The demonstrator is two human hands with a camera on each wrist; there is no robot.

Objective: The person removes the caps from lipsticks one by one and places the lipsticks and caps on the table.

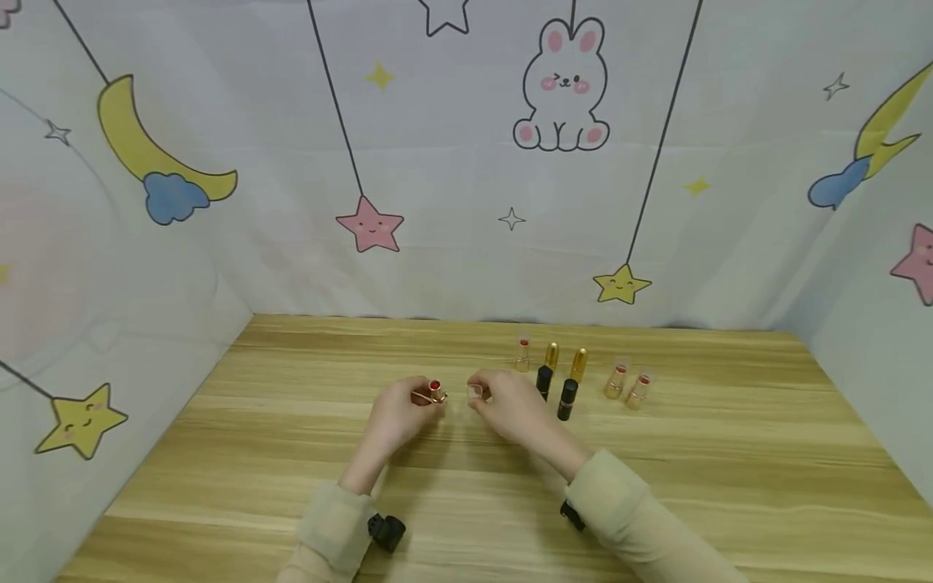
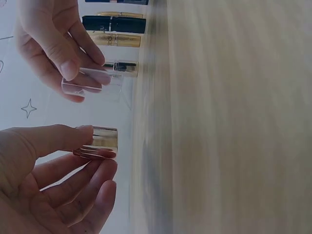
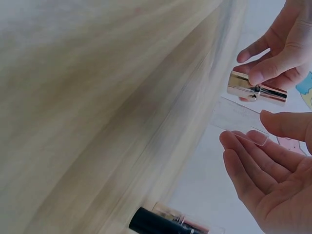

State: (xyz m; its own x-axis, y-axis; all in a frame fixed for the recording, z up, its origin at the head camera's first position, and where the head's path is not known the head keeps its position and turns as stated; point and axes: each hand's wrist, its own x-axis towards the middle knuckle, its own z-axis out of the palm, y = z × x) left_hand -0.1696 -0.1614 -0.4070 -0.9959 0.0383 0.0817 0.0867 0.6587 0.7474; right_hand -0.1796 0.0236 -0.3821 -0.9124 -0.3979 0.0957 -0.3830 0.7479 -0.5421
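My left hand [image 1: 399,411] pinches a lipstick [image 1: 436,393] with a shiny gold base between thumb and fingers. Its red tip shows uncovered in the head view. In the left wrist view the gold tube [image 2: 106,141] is held just above the wooden table. My right hand [image 1: 513,405] holds a clear, square-sided cap [image 1: 475,392] by one end, apart from the lipstick and to its right. The right wrist view shows the cap [image 3: 236,116] between thumb and fingers, close beside the gold lipstick [image 3: 243,87].
Right of the hands, several lipsticks stand on the wooden table [image 1: 729,453]: a clear-capped one [image 1: 522,356], two gold tubes [image 1: 579,364], two black tubes [image 1: 567,401] and two more clear-capped ones [image 1: 638,392]. A printed cloth [image 1: 466,162] hangs behind the table.
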